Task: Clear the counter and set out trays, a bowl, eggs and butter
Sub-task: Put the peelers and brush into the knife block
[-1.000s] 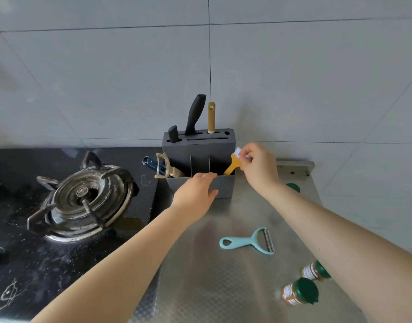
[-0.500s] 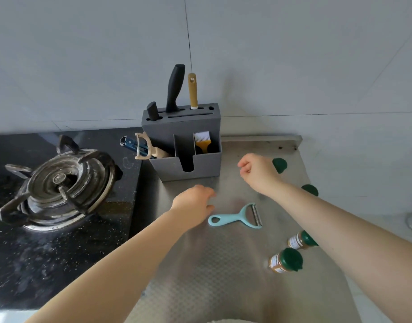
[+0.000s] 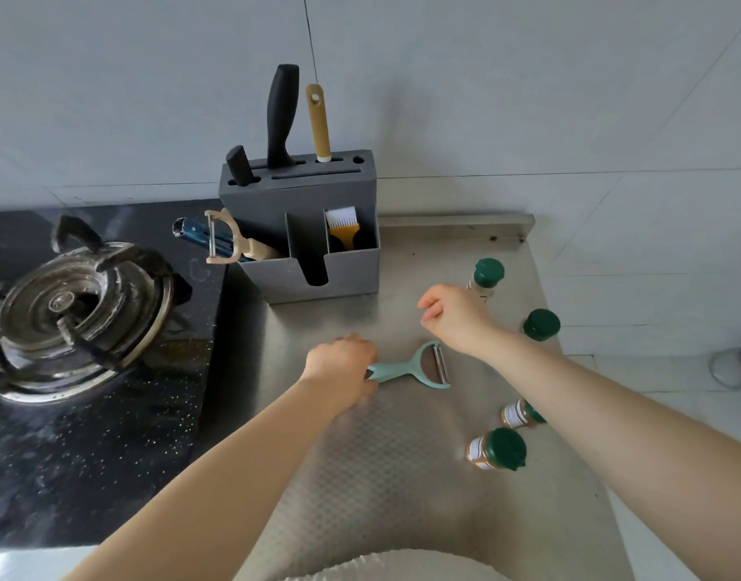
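Both hands work over the steel surface (image 3: 402, 463): the left hand (image 3: 341, 369) lies with curled fingers on the handle end of the mint-green plastic Y-shaped peeler (image 3: 410, 368), which lies flat on the surface, so I judge it takes the peeler to put it away. The right hand (image 3: 454, 314) hovers just behind the peeler head, loosely curled and holding nothing. Behind them, the grey plastic knife block with front compartments (image 3: 305, 228) stands at the wall, surely so that loose tools go there; the yellow pastry brush with white bristles (image 3: 342, 228) stands in its right compartment, and a beige peeler (image 3: 224, 236) sticks out on its left side. Four green-capped spice jars (image 3: 496, 450) remain at the right edge. Half a second ago the left hand was only beside the peeler handle; now it covers it. One second ago the right hand pinched the brush at the block. Trays, bowl, eggs and butter are not in view.
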